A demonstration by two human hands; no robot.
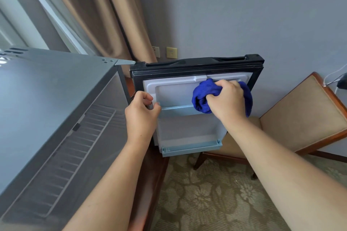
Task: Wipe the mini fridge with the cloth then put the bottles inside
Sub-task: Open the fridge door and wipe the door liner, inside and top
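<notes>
Open mini fridge door (197,73) wiped by right hand (228,99) with blue cloth (201,99); left hand (141,112) holds the door.
Right fingers (225,85) clenched round the bunched cloth, pressed on the white inner liner, centre-right of frame, under the top rim. Left fingers (148,97) curled, pinching the door's left edge beside the upper door shelf (178,108). Grey mini fridge body (56,90) fills the left, wire rack (75,155) inside. Grey wall (244,15), tan curtain (105,15) at top, two wall plates (171,52) with markings too small to read. Padded wooden chair (300,114) right, patterned carpet (206,193) bottom.
</notes>
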